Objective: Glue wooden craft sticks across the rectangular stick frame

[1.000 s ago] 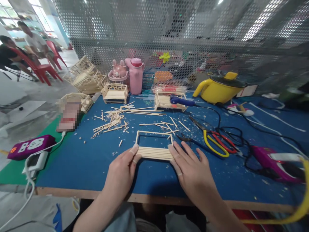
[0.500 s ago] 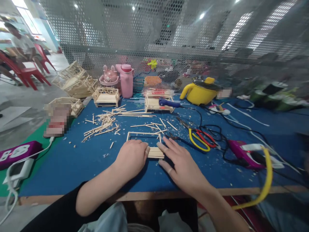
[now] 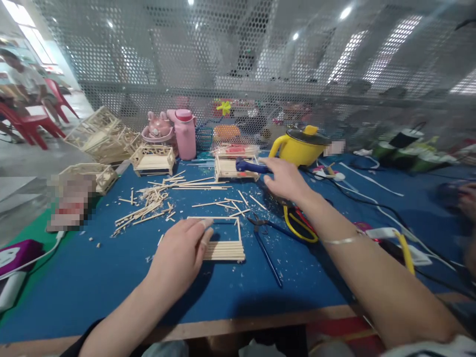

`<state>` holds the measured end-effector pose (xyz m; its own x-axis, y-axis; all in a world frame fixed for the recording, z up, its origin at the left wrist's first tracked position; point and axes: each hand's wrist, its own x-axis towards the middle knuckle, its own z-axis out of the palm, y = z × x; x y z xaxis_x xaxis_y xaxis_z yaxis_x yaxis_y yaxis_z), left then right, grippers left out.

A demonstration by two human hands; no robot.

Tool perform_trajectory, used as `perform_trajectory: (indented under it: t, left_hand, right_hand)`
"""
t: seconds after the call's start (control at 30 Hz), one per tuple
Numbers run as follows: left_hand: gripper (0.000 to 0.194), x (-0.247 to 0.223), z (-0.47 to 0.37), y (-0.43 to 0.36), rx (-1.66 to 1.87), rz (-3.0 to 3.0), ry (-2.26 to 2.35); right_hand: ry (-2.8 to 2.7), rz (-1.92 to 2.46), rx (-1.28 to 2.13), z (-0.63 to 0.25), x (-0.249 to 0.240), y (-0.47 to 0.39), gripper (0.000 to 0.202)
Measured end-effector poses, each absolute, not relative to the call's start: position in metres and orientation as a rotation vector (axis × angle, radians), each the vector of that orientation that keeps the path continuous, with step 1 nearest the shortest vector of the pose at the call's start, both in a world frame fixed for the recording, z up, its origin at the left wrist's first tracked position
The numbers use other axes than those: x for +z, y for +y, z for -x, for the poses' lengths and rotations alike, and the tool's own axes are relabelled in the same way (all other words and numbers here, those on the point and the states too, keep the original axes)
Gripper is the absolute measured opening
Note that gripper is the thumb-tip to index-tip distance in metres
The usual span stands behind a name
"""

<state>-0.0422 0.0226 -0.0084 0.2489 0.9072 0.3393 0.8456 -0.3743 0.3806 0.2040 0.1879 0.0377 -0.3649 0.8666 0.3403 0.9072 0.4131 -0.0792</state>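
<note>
My left hand (image 3: 182, 248) lies over the left part of a small rectangular frame (image 3: 225, 251) of thin wooden sticks, its fingers bent onto it. Several sticks lie side by side along the frame's near half, while the far half is open. My right arm stretches forward, and my right hand (image 3: 284, 178) has thumb and fingers around the handle end of a blue glue gun (image 3: 253, 167). That glue gun rests on a small wooden stick bed (image 3: 226, 171). Blue-handled nippers (image 3: 266, 243) lie spread to the right of the frame.
Loose sticks (image 3: 148, 206) and scraps are strewn over the blue table (image 3: 122, 292). Yellow-handled scissors (image 3: 297, 225) lie under my right forearm. Behind stand a yellow pot (image 3: 301, 148), a pink bottle (image 3: 185, 134) and a stick model (image 3: 153, 159). A perforated metal screen (image 3: 201, 64) closes the back.
My right hand has left the frame's right side and reached forward to the glue gun. My left hand stays on the frame. The nippers now show fully.
</note>
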Motion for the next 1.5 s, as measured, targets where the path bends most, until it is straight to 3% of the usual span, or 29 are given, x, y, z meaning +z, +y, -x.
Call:
perform_trajectory:
  t: [0.07, 0.17, 0.3, 0.67, 0.83, 0.97, 1.1, 1.2, 1.5]
  left_hand:
    - [0.033, -0.012, 0.043, 0.023, 0.681, -2.404, 1.625]
    - [0.030, -0.014, 0.039, 0.026, 0.472, -2.384, 1.598]
    - [0.029, -0.013, 0.036, 0.029, 0.424, -2.310, 1.586]
    - [0.018, -0.020, 0.046, 0.026, 1.131, -2.165, 1.748]
    - [0.024, -0.009, 0.049, 0.012, 1.293, -1.954, 1.783]
    - [0.029, 0.010, 0.053, 0.025, 1.158, -1.953, 1.835]
    - [0.035, 0.025, 0.053, 0.091, 0.919, -2.102, 1.910]
    - [0.023, 0.019, 0.046, 0.152, 0.801, -2.209, 1.850]
    - [0.033, -0.011, 0.034, 0.219, 0.609, -2.325, 1.683]
  right_hand:
    - [-2.430, 1.578, -0.150, -0.197, 0.033, 0.218, 0.051]
    - [-2.520, 1.673, -0.066, -0.189, 0.024, 0.250, 0.035]
    - [-2.515, 1.737, 0.005, -0.186, 0.017, 0.271, 0.031]
    - [-2.282, 1.721, 0.220, -0.211, 0.025, 0.266, 0.029]
    - [-2.316, 1.703, 0.374, -0.210, 0.027, 0.261, 0.028]
    - [-2.344, 1.706, 0.469, -0.207, 0.028, 0.265, 0.028]
    - [-2.366, 1.630, 0.474, -0.206, 0.027, 0.262, 0.028]
    - [-2.335, 1.521, 0.437, -0.207, 0.022, 0.251, 0.030]
    - [-1.897, 1.325, 0.622, -0.224, 0.010, 0.223, 0.031]
